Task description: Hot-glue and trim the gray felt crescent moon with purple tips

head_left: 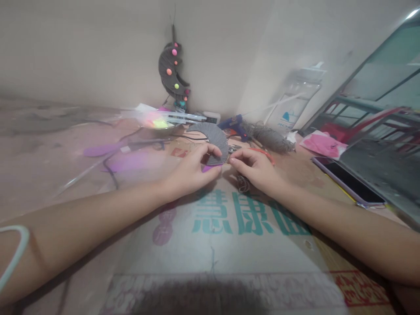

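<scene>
A crescent moon shape [219, 136] wrapped in grey yarn stands tilted in front of me. My left hand [193, 168] grips its lower end between thumb and fingers, and a bit of purple [210, 167] shows beneath. Close to the crescent's lower right edge, my right hand [254, 168] is closed in a pinch on grey yarn [243, 183], whose loose loops show below the palm. The strand at the fingertips is too thin to make out clearly. Scissors with orange-red handles [265, 154] lie just behind the right hand, partly covered by it.
Behind the crescent lie a blue glue gun [234, 124], clear glue sticks [187, 117] and a grey yarn skein [271, 136]. A decorated crescent [172, 72] stands against the wall. A plastic bottle [292, 100], pink packet [324, 144] and phone [349, 181] are at right.
</scene>
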{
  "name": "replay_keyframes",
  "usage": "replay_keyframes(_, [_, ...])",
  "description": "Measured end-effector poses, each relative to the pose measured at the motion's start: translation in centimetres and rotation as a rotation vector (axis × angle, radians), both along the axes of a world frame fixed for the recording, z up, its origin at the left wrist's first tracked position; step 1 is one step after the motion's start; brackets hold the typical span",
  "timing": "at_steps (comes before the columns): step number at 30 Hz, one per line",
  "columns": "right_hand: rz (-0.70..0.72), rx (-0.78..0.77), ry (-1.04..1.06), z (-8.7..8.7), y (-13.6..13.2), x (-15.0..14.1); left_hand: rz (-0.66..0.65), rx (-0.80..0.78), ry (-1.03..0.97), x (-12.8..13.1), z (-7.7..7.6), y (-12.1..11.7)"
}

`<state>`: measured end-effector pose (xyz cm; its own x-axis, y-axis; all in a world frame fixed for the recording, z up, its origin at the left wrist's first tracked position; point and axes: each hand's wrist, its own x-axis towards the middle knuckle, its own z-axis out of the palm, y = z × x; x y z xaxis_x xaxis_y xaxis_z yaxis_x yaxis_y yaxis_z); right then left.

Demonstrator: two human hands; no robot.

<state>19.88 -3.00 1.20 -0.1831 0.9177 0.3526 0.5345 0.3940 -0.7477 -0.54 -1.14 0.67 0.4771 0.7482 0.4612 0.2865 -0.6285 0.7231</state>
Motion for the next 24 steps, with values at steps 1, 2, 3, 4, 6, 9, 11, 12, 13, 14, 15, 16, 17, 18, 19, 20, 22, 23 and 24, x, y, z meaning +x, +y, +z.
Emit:
replay_keyframes(1, [-0.002, 0.000, -0.001, 0.02, -0.01, 0.00, -0.005, 0.003, 0.001, -0.02, 0.05, 0.01])
replay_keyframes(2, [-0.005, -0.001, -0.003, 0.02, -0.01, 0.01, -0.009, 0.007, 0.002, -0.04, 0.06, 0.03])
replay_keyframes(3, [-0.007, 0.001, -0.006, 0.02, -0.02, 0.01, -0.011, 0.007, 0.005, -0.06, 0.06, 0.06])
replay_keyframes(4, [-0.007, 0.003, -0.008, 0.01, -0.02, 0.01, -0.010, 0.002, 0.008, -0.08, 0.03, 0.10])
replay_keyframes(6, [-0.005, 0.009, -0.012, -0.03, -0.06, 0.01, -0.001, -0.011, 0.010, -0.10, -0.05, 0.16])
replay_keyframes(9, [-0.003, 0.011, -0.015, -0.06, -0.14, 0.03, 0.009, -0.037, -0.002, -0.09, -0.09, 0.16])
replay_keyframes(11, [0.006, 0.014, -0.019, 0.01, -0.18, 0.08, 0.017, -0.054, -0.013, -0.05, 0.00, 0.10])
replay_keyframes(12, [0.022, 0.021, -0.032, 0.06, -0.17, 0.12, 0.023, -0.057, -0.018, -0.03, 0.06, 0.07])
replay_keyframes(13, [0.042, 0.037, -0.047, 0.12, -0.15, 0.16, 0.027, -0.057, -0.020, -0.01, 0.12, 0.04])
replay_keyframes(14, [0.062, 0.064, -0.061, 0.18, -0.11, 0.19, 0.027, -0.053, -0.020, 0.01, 0.16, 0.02])
replay_keyframes(15, [0.080, 0.095, -0.072, 0.22, -0.06, 0.20, 0.024, -0.046, -0.021, 0.03, 0.18, 0.02])
replay_keyframes(16, [0.089, 0.127, -0.075, 0.24, -0.01, 0.20, 0.018, -0.036, -0.023, 0.04, 0.17, 0.04])
replay_keyframes(17, [0.089, 0.150, -0.074, 0.25, 0.02, 0.16, 0.010, -0.026, -0.025, 0.06, 0.13, 0.07])
replay_keyframes(18, [0.078, 0.161, -0.069, 0.25, 0.02, 0.10, 0.002, -0.019, -0.026, 0.08, 0.07, 0.11])
replay_keyframes(19, [0.066, 0.157, -0.068, 0.26, -0.02, 0.01, -0.005, -0.012, -0.030, 0.10, -0.01, 0.16])
replay_keyframes(20, [0.060, 0.140, -0.069, 0.26, -0.10, -0.09, -0.013, -0.007, -0.034, 0.13, -0.09, 0.21])
replay_keyframes(22, [0.062, 0.097, -0.054, 0.28, -0.34, -0.27, -0.028, -0.001, -0.040, 0.16, -0.23, 0.28])
replay_keyframes(23, [0.065, 0.069, -0.025, 0.29, -0.47, -0.33, -0.034, 0.001, -0.043, 0.17, -0.27, 0.29])
replay_keyframes(24, [0.067, 0.035, 0.021, 0.28, -0.59, -0.35, -0.037, 0.003, -0.044, 0.16, -0.30, 0.28])
